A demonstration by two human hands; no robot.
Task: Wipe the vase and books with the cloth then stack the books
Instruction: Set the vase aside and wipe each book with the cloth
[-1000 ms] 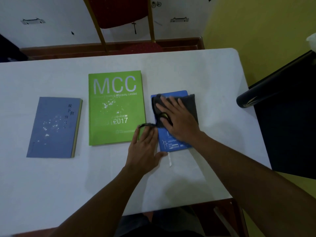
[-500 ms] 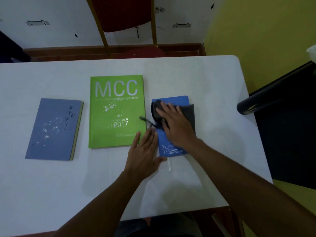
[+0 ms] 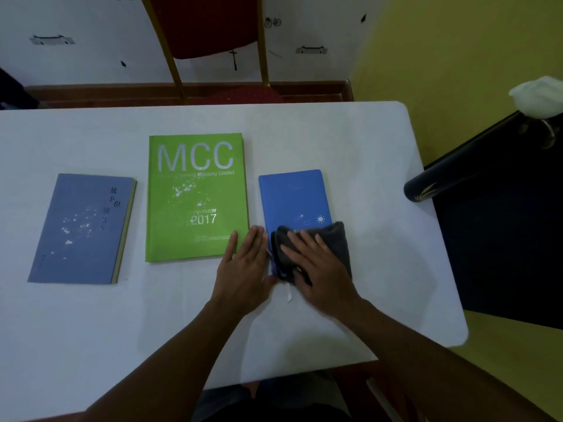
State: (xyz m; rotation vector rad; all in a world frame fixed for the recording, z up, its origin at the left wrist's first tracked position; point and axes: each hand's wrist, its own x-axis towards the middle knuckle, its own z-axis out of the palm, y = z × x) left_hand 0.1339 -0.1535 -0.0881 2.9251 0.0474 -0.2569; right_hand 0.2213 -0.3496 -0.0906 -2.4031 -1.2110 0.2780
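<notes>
Three books lie flat in a row on the white table: a grey-blue book at the left, a large green MCC book in the middle, and a small blue notebook at the right. My right hand presses flat on a dark grey cloth that covers the notebook's near end. My left hand lies flat, fingers apart, against the notebook's left edge, between it and the green book. A tall dark vase with a gold mark stands at the table's right edge.
A red chair with a gold frame stands behind the table's far edge. White flowers show at the top of the vase. A white ribbon marker sticks out from the notebook's near end. The yellow floor lies to the right.
My right hand has slid the cloth from the notebook's far end down to its near end, uncovering the upper cover. My left hand has stayed beside the notebook.
</notes>
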